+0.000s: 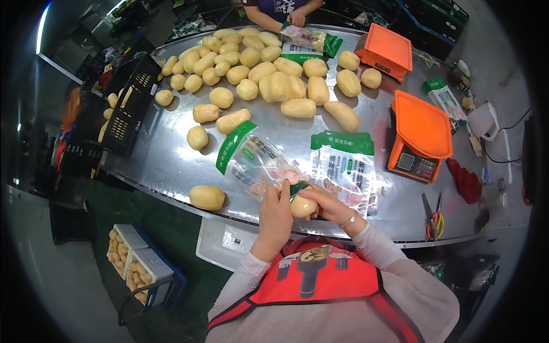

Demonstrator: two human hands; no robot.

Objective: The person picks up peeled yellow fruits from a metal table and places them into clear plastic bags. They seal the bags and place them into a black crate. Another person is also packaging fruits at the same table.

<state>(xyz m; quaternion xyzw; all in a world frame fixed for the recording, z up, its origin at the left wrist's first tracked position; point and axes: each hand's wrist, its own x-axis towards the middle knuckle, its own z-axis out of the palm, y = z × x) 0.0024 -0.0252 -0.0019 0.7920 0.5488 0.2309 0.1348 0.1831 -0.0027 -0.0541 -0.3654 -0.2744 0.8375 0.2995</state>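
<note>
At the table's near edge my right hand [324,204] is closed around a pale, smooth lotus root segment [302,207]. My left hand [276,216] grips the end of a clear plastic bag [258,155] with a green band and pink flower print. The bag's green end points away to the upper left. Its near end meets the lotus root between my hands; how far the root is inside it I cannot tell. Just beyond my right hand lies a stack of flat printed bags [343,166].
Many lotus root segments [274,86] cover the metal table's [171,134] far half; one [207,198] lies near the front edge. Orange scales [422,126], scissors [434,220] and a red cloth [463,180] are at right. A black crate [128,106] stands left. Across, a person's hands [297,17] hold another bag.
</note>
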